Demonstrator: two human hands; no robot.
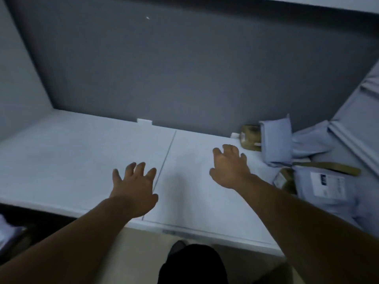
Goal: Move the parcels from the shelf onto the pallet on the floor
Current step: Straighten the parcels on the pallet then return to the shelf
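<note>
- The left hand (133, 187) is open with its fingers spread, above the white shelf (71, 152) and holding nothing.
- The right hand (229, 169) is also open and empty, its fingers lightly bent, near the parcels.
- The parcels are piled at the shelf's right end: a grey mailer bag (276, 140) stands upright against a brown taped parcel (251, 138).
- A labelled grey mailer (326, 187) lies nearer the front, touching a small brown parcel (286, 179).
- Low on the left a pale bundle (8, 232), possibly another parcel, is too blurred to tell.
</note>
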